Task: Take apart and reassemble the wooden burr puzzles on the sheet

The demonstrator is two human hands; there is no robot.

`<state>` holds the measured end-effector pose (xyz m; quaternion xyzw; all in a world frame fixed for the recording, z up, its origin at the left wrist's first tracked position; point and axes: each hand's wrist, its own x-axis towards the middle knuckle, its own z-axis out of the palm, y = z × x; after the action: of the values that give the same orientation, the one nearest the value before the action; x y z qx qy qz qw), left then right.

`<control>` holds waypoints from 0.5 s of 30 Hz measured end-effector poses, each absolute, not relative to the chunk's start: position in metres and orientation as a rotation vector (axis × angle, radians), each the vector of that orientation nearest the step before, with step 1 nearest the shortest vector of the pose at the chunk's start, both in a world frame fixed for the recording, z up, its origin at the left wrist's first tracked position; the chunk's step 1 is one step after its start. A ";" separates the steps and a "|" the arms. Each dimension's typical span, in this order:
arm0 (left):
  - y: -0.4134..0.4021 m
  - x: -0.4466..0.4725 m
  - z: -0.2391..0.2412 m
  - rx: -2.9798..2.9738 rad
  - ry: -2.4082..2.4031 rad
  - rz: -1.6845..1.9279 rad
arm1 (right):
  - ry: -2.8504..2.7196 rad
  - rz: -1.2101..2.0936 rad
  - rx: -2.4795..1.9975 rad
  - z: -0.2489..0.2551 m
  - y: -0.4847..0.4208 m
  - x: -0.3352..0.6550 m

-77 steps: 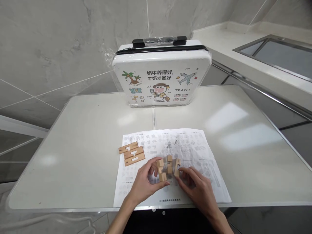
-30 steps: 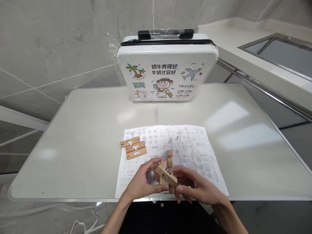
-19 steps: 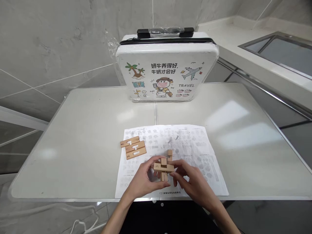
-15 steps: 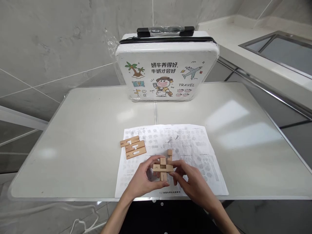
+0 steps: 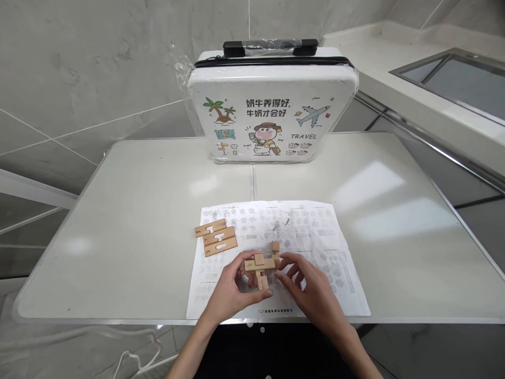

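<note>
A cluster of interlocking wooden burr puzzle pieces [image 5: 260, 265] is held just over the front of a printed sheet. My left hand [image 5: 232, 284] is closed round its left side, thumb below and fingers behind. On the other side, my right hand [image 5: 310, 287] has its thumb and forefinger at the right end of the crosswise piece; the exact contact is partly hidden. Just behind the cluster is another notched wooden piece [image 5: 275, 246], its lower part covered. To the left lie three flat, numbered wooden pieces with cut-out slots [image 5: 216, 238], side by side.
The printed sheet [image 5: 327, 226] with small diagrams lies on a pale folding table [image 5: 130, 221]. At the table's back stands a white cartoon suitcase [image 5: 272, 89] in clear plastic. A counter [image 5: 363, 52] runs along the right.
The crosswise piece now sits differently in the cluster, its notch no longer showing on top. My right fingers have shifted slightly outward to its end. My left hand keeps its grip.
</note>
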<state>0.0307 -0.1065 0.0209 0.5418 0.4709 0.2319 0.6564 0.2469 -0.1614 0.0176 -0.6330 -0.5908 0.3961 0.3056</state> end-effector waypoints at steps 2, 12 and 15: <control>-0.107 0.030 0.018 1.209 1.107 0.551 | -1.615 0.908 -1.750 0.011 -0.162 0.247; -0.110 0.031 0.009 1.194 1.122 0.603 | -1.704 0.879 -1.738 -0.002 -0.155 0.246; -0.111 0.028 0.008 1.186 1.100 0.623 | -1.489 1.233 -1.613 0.014 -0.153 0.254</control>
<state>0.0283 -0.1107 0.0084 0.5217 0.4837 0.2739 0.6473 0.2541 -0.1530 0.0140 -0.6099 -0.5628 0.4660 0.3068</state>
